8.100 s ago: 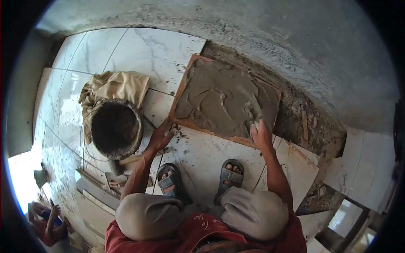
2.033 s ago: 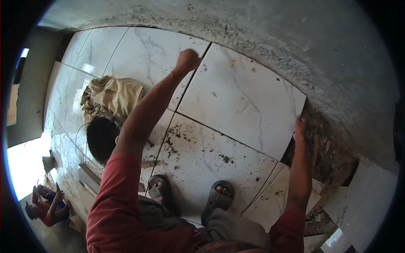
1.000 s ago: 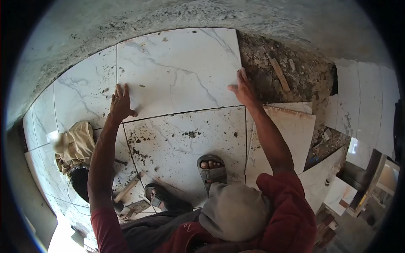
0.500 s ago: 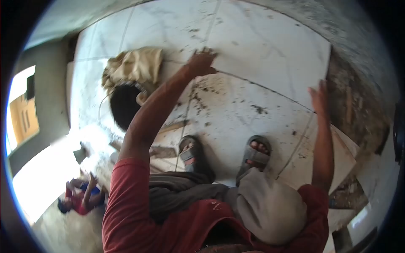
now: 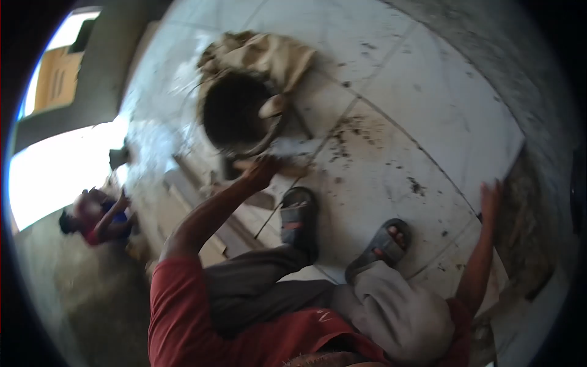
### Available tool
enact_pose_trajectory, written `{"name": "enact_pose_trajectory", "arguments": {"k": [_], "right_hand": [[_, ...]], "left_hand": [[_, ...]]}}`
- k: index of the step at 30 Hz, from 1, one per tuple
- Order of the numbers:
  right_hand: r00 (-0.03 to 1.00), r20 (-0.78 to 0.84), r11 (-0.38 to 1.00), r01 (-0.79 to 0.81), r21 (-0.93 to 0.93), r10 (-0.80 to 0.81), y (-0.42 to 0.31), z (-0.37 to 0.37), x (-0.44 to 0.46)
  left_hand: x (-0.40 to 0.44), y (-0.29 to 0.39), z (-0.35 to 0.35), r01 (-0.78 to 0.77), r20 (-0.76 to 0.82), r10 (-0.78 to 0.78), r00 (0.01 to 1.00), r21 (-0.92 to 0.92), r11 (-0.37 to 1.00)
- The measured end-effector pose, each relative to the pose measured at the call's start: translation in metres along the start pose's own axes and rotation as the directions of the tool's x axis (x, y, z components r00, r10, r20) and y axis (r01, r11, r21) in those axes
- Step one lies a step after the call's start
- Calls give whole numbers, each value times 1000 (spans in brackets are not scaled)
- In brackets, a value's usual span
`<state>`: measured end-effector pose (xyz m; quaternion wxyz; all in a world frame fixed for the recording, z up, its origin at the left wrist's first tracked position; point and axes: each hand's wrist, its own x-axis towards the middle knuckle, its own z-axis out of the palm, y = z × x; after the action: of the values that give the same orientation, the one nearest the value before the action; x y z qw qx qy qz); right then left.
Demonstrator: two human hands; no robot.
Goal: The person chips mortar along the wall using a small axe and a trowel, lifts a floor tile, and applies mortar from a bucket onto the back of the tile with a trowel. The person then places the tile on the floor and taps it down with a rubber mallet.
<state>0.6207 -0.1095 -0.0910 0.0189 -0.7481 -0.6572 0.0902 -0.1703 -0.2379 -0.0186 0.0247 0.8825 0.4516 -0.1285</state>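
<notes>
My left hand (image 5: 262, 172) is low beside a dark round bucket (image 5: 235, 113). It lies over a wooden stick or tool handle (image 5: 298, 166), and a small black thing (image 5: 230, 166) is just left of the fingers. Motion blurs the hand, so I cannot tell whether it grips the handle. A pale object (image 5: 272, 106) shows at the bucket's rim. On the right, my right hand (image 5: 490, 200) rests with outstretched fingers at the edge of a white marbled floor tile (image 5: 446, 122).
A crumpled tan sack (image 5: 275, 58) lies behind the bucket. Dark crumbs (image 5: 354, 134) are scattered on the tiles. Long boards (image 5: 199, 214) lie left of my sandalled feet (image 5: 299, 217). Rough ground (image 5: 526, 208) borders the tiles at right. Another person (image 5: 98, 214) sits at far left.
My left hand has left the tile joint and come back left to the wooden handle beside the bucket. My right hand stays at the tile edge. The view has swung left.
</notes>
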Motion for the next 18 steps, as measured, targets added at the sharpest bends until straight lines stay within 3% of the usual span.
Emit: {"name": "enact_pose_trajectory", "arguments": {"k": [1,2,3,5,6,7,9,11,13,14,16,17,18], "right_hand": [[998,46,998,-32,-52,34,-11,-10,-2],[992,-21,985,123,-124,-126,-37,-35,-11],[964,-186,980,197,14,-191,-71,-55,-17],[966,-197,945,213,247,-166,-132,-81,-32],[991,-65,879,134,459,-117,-160,-84,-42],[985,27,733,110,672,-172,-189,-88,-59],[875,253,533,7,846,-413,-242,-78,-102],[664,239,425,130,896,-709,-291,-76,-135],[631,37,294,308,905,-775,-326,-74,-155],[643,-20,277,358,892,-766,-336,-76,-161],[780,-67,210,249,945,-622,-335,-78,-166],[791,-65,224,250,942,-608,-326,-82,-167],[805,-107,339,362,868,-583,-315,-92,-163]], "left_hand": [[1,-1,13,-64,-74,70,995,77,995],[18,3,-19,6,59,2,998,-128,992],[40,7,-52,198,311,-83,947,-358,912],[58,32,-101,251,258,-124,958,-548,798],[68,45,-125,222,224,-103,969,-612,759],[81,61,-149,195,191,-87,978,-671,715],[109,88,-200,117,128,-28,991,-769,628],[133,108,-226,60,77,6,997,-823,565],[163,118,-245,111,104,-52,993,-982,150],[182,122,-253,97,94,-27,995,-984,148],[222,131,-267,94,117,-78,990,-963,-253],[237,134,-272,90,108,-59,992,-962,-256],[252,137,-276,99,137,-69,988,-913,-396]]}}
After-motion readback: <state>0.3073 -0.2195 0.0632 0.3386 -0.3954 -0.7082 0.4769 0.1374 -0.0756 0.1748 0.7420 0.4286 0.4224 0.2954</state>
